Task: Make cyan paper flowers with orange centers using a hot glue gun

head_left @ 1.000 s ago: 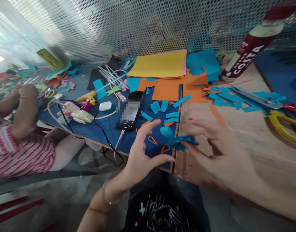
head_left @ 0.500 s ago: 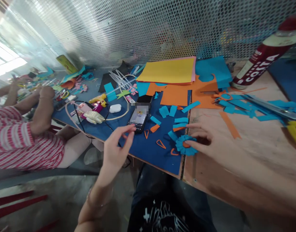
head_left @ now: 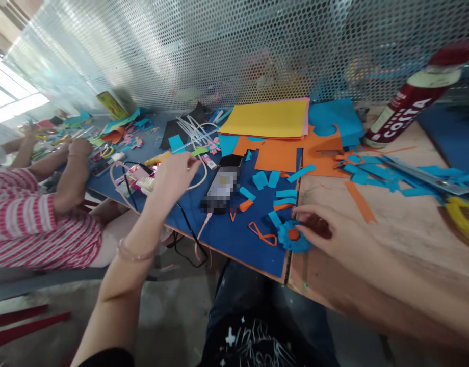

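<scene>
My left hand (head_left: 175, 176) reaches over the left part of the blue mat, above a cream and pink cluster of small items, its thumb and finger slightly apart with nothing visible between them. Beside a blue paper flower (head_left: 286, 239) with an orange centre (head_left: 294, 234) is my right hand (head_left: 318, 224); its thumb tip is at the petals and a gap shows between thumb and fingers. Blue paper strips (head_left: 286, 193) and orange paper loops (head_left: 263, 235) lie around the flower. A phone (head_left: 221, 188) with a pink cable lies between my hands.
Yellow paper sheets (head_left: 265, 118) and cut orange paper (head_left: 278, 155) lie along the perforated metal screen (head_left: 234, 51). At right are scissors (head_left: 421, 176), blue scraps (head_left: 364, 173) and a Costa bottle (head_left: 406, 102). Another person in a striped shirt (head_left: 24, 214) works at the left.
My left hand has moved left and forward from beside the phone, now covering a white case. My right thumb has drawn back from the flower's centre. The view has shifted slightly.
</scene>
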Tool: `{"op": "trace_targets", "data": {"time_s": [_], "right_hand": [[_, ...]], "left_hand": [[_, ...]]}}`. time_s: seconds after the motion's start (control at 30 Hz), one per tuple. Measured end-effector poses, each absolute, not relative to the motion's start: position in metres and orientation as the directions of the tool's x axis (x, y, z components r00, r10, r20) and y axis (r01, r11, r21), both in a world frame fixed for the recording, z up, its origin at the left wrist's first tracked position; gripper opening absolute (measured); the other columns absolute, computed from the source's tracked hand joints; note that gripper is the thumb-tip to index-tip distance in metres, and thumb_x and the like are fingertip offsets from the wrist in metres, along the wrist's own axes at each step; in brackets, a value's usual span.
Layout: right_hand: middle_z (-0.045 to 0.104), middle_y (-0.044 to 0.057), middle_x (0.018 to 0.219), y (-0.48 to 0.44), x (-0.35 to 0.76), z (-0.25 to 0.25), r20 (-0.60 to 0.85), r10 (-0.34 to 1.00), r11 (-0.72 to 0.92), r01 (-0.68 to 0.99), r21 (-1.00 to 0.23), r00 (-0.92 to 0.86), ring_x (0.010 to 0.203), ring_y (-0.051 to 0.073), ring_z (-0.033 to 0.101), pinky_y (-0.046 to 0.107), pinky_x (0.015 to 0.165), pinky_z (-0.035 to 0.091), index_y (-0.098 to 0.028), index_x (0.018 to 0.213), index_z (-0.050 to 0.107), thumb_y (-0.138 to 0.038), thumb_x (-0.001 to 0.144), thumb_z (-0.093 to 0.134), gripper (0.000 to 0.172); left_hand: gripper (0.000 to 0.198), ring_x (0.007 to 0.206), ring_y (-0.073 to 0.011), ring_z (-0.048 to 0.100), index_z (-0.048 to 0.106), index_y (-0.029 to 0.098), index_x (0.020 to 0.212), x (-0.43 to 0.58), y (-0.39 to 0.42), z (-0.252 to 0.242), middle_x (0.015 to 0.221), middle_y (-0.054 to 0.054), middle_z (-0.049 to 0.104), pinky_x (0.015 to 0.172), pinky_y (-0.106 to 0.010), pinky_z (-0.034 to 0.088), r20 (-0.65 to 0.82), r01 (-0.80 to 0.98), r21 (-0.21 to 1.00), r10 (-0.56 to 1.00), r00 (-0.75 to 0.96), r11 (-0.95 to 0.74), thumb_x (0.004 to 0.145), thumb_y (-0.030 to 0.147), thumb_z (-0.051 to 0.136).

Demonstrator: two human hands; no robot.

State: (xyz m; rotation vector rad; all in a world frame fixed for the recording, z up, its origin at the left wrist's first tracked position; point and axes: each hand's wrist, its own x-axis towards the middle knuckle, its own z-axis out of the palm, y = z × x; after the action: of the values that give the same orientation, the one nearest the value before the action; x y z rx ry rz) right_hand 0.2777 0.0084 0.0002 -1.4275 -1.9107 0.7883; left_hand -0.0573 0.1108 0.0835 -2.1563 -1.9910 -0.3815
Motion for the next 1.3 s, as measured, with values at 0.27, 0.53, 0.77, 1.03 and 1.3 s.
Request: {"op": "trace_targets", "data": {"time_s": [0.27,0.53,0.77,1.03,1.3], "right_hand": [[0.063,0.003,0.092,-0.001,0.274,0.023,0.147,0.961,0.213,0.285,-0.935,-0.235,0.087,0.019,0.064,0.037,0.082,0.057,-0.027,0.118,0.057,-0.039,0.089,0.060,0.032],[0.064,0.001,0.099,-0.004,0.280,0.039,0.119,0.985,0.141,0.186,-0.972,-0.125,0.091,0.019,0.064,0.036,0.082,0.056,-0.032,0.109,0.060,-0.044,0.086,0.067,0.027],[0.064,0.001,0.099,-0.006,0.281,0.036,0.118,0.986,0.141,0.206,-0.968,-0.121,0.091,0.019,0.063,0.037,0.082,0.056,-0.032,0.110,0.060,-0.044,0.086,0.067,0.028],[0.062,0.000,0.088,-0.009,0.275,0.040,0.178,0.976,0.198,0.181,-0.963,-0.123,0.083,0.017,0.063,0.036,0.081,0.056,-0.029,0.097,0.062,-0.038,0.084,0.068,0.017],[0.064,0.001,0.087,-0.010,0.273,0.040,0.158,0.984,0.169,0.152,-0.974,-0.084,0.084,0.018,0.065,0.037,0.081,0.058,-0.029,0.100,0.062,-0.039,0.082,0.071,0.022]], "left_hand": [[0.047,0.079,-0.0148,0.067,0.051,0.020,0.133,0.037,0.023,0.036,0.107,-0.007,0.072,0.067,-0.027,0.052,0.166,0.493,0.803,0.920,0.356,-0.336,0.089,0.030,0.064],[0.019,0.079,-0.0149,0.067,0.067,0.015,0.097,0.062,0.007,0.032,0.093,-0.006,0.070,0.071,-0.027,0.057,-0.018,0.075,0.997,0.919,0.394,-0.013,0.089,0.033,0.064],[0.018,0.069,-0.0109,0.062,0.069,0.015,0.087,0.064,0.003,0.032,0.083,-0.002,0.068,0.065,-0.023,0.053,-0.004,0.062,0.998,0.925,0.380,-0.021,0.088,0.033,0.065],[0.017,0.070,-0.0116,0.064,0.070,0.015,0.087,0.063,0.005,0.025,0.080,-0.003,0.070,0.067,-0.023,0.053,-0.031,0.035,0.999,0.935,0.354,0.020,0.084,0.031,0.070],[0.019,0.069,-0.0133,0.068,0.072,0.015,0.083,0.061,0.006,0.023,0.077,-0.003,0.071,0.069,-0.025,0.057,-0.067,-0.045,0.995,0.923,0.379,0.091,0.082,0.034,0.073]]}}
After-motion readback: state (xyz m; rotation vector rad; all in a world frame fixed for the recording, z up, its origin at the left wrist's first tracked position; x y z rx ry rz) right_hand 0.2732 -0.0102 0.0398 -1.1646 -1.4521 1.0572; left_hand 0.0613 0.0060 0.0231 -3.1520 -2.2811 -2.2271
